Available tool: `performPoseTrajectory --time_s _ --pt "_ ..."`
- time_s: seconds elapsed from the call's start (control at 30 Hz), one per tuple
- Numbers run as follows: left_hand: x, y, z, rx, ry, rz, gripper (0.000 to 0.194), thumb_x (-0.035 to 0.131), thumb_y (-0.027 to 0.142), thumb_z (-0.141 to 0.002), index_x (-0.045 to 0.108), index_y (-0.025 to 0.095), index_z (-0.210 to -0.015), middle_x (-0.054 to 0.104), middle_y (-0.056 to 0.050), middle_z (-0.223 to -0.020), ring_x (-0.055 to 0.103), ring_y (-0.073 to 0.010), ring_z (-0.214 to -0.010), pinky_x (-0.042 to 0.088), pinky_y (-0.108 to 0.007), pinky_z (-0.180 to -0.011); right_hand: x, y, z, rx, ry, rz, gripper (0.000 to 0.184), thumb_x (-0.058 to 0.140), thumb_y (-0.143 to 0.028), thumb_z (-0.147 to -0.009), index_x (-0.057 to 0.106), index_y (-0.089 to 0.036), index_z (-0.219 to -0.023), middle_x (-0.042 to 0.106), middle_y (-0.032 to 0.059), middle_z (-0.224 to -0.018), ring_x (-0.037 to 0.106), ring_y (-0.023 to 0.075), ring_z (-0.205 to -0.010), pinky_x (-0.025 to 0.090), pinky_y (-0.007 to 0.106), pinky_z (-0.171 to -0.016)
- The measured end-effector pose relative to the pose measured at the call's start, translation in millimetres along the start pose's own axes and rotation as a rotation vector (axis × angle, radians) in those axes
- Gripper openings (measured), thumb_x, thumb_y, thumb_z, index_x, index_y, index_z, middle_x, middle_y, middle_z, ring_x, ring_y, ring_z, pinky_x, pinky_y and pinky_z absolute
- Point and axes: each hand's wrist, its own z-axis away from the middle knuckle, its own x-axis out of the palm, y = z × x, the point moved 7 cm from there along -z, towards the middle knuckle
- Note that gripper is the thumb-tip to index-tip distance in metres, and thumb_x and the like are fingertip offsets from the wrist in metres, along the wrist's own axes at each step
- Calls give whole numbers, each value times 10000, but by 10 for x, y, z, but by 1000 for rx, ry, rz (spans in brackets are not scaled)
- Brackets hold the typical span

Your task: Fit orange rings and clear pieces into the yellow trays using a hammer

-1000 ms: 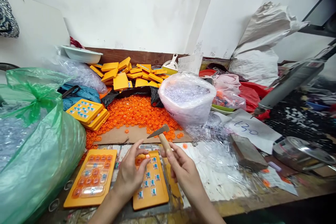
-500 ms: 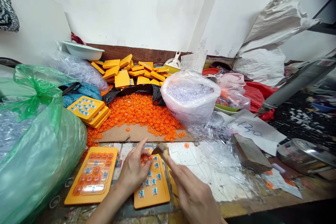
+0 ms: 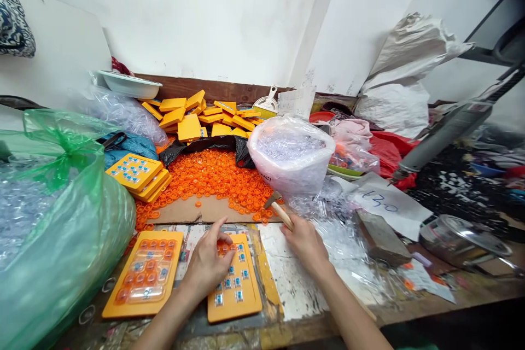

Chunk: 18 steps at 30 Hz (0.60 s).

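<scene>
My right hand (image 3: 305, 243) is closed round the wooden handle of a small hammer (image 3: 283, 215). The hammer's metal head is raised over the front edge of the orange ring heap, clear of the boards. My left hand (image 3: 210, 257) rests over the upper left of a yellow board (image 3: 246, 301), thumb and curved fingers apart. Orange rings (image 3: 223, 249) show between them on that board, and several small blue-and-clear pieces (image 3: 237, 282) sit lower down. Left of it lies a second yellow board (image 3: 141, 273) fitted with orange rings and clear covers.
Loose orange rings (image 3: 209, 175) are heaped behind cardboard (image 3: 197, 209). Yellow boards (image 3: 188, 127) pile up at the back, with a smaller stack (image 3: 139, 172) at left. A green bag (image 3: 82, 229) and a white bag (image 3: 291, 164) hold clear parts. A block (image 3: 383, 238) lies right.
My right hand has swung the hammer from the board beside my left hand up and to the right. The left hand stays at the board. The view has shifted slightly.
</scene>
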Motion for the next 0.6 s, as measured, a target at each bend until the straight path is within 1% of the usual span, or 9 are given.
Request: performPoseTrajectory --time_s 0.07,0.17,0.2,0.27,0.33,0.4,0.47,0.57,0.6 --pt "-42 14 47 47 60 -8 502 558 184 -759 471 165 -1253 694 -53 -899 659 -206 -865 522 -379 -825 28 19 -10 33 -8 -53 181 574 -321 -879 610 -169 -970 627 20 -913 601 150 -791 486 348 -739" --pt "-105 181 178 267 219 -47 372 570 189 -800 531 189 -1171 678 -76 -965 639 -218 -936 524 -396 -843 13 -81 103 49 -20 -217 145 625 -269 -818 608 -175 -927 611 9 -823 572 157 -746 450 340 -721" --pt "-99 257 228 351 251 -46 359 574 178 -810 530 201 -1166 675 -74 -975 634 -213 -949 526 -385 -845 13 -156 167 42 -38 -300 142 648 -267 -786 603 -177 -886 607 4 -790 564 156 -733 438 327 -714" --pt "-55 395 309 484 270 -10 414 591 138 -810 495 222 -1204 675 -65 -993 633 -191 -959 532 -341 -851 56 -358 325 22 -111 -498 186 678 -322 -737 576 -187 -815 604 -10 -737 548 135 -662 425 277 -651" --pt "-21 491 360 559 279 38 505 602 97 -801 446 242 -1259 675 -57 -1030 637 -169 -969 532 -297 -866 171 -578 501 19 -229 -699 302 675 -441 -716 552 -194 -838 598 -32 -694 474 84 -498 386 227 -505" --pt "-36 525 393 582 314 82 549 595 68 -801 424 257 -1287 679 -47 -1032 652 -144 -932 535 -262 -864 317 -751 659 40 -339 -863 442 643 -563 -700 521 -197 -915 587 -46 -658 333 41 -370 294 203 -380" --pt "-75 501 405 566 339 109 573 588 55 -804 410 268 -1306 689 -32 -997 667 -125 -873 539 -245 -855 448 -840 768 71 -409 -976 528 610 -630 -696 486 -195 -968 520 -82 -550 240 33 -325 228 191 -329" --pt "-88 439 363 536 284 112 579 557 63 -822 380 270 -1333 701 -24 -972 675 -129 -870 540 -270 -867 544 -825 824 106 -433 -1051 515 587 -620 -735 476 -186 -990 336 -144 -397 204 48 -303 205 180 -311" --pt "-73 414 324 514 248 102 564 538 69 -830 375 264 -1334 701 -29 -980 673 -137 -890 541 -281 -865 539 -794 819 109 -418 -1054 489 591 -597 -750 490 -182 -986 316 -147 -387 214 50 -305 208 177 -313"
